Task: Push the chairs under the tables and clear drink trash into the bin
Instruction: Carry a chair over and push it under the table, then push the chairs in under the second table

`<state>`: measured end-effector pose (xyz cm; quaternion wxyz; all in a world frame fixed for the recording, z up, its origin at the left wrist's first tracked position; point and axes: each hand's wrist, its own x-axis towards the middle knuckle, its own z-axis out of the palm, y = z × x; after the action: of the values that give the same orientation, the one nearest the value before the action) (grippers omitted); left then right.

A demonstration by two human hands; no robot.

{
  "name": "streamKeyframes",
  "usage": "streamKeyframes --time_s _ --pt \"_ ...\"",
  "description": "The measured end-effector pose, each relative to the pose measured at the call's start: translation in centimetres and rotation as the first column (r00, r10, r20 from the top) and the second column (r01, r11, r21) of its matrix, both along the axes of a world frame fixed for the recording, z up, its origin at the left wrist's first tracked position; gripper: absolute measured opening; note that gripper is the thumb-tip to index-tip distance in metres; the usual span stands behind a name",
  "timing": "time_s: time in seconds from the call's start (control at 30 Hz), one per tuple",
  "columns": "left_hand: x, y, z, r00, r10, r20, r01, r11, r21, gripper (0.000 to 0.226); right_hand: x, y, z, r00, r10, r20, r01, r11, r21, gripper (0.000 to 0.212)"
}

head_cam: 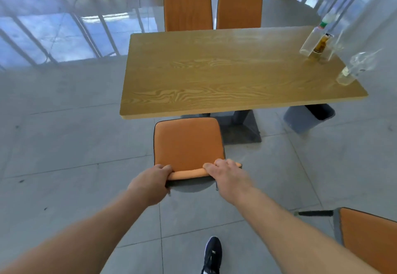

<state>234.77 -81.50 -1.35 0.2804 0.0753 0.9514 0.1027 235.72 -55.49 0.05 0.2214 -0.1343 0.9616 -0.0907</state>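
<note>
Head view, with the wooden tabletop (pixel 225 67) as the landmark. An orange chair (pixel 187 142) stands on the floor just off the tabletop's near edge, its seat almost wholly outside that edge and only its front reaching the rim, so it is not yet tucked in. Both hands grip the top of its backrest, likely because that rail gives an even, two-point push straight toward the tabletop. The left hand (pixel 150 181) is curled over the left end of the rail, fingers wrapped on the front face. The right hand (pixel 227 174) is curled over the right end, knuckles up. Both are closed on the chair rather than spread. Both forearms reach forward, nearly straight and converging on the rail, a pose that suits pushing.

Two more orange chairs (pixel 212 7) sit at the tabletop's far edge, already close in. A further orange chair (pixel 369 241) stands well off the near right corner, probably awaiting its turn. The drink trash is on the tabletop's right end: a clear bottle (pixel 311 41) and a brown bottle (pixel 320 45) touching or just beside each other, and a crumpled clear bottle (pixel 354 69) near the right edge. A grey bin (pixel 307 119) sits on the floor below that right end, handy for the clearing step.
</note>
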Motion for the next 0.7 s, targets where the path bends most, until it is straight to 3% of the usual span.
streamKeyframes --time_s 0.2,0.37,0.53,0.7 --pt "4.0 1.0 -0.6 0.994 0.088 0.066 -0.084 0.995 -0.061 0.039 2.9 0.3 -1.0 0.986 0.139 0.097 -0.141 0.99 0.014 0.063" --pt "8.2 2.9 0.7 0.98 0.19 -0.053 -0.193 0.98 -0.056 0.063 4.6 1.6 -0.1 0.998 -0.025 0.055 0.023 0.999 0.041 0.063" --pt "12.2 6.5 6.4 0.983 0.161 -0.093 -0.154 0.985 0.075 0.076 9.5 6.5 4.7 0.99 -0.114 -0.082 0.129 0.97 0.205 0.082" --pt "17.8 13.8 10.9 0.988 -0.014 -0.151 0.042 0.981 0.188 0.085 19.5 12.2 9.5 0.962 -0.228 -0.153 0.249 0.958 0.142 0.084"
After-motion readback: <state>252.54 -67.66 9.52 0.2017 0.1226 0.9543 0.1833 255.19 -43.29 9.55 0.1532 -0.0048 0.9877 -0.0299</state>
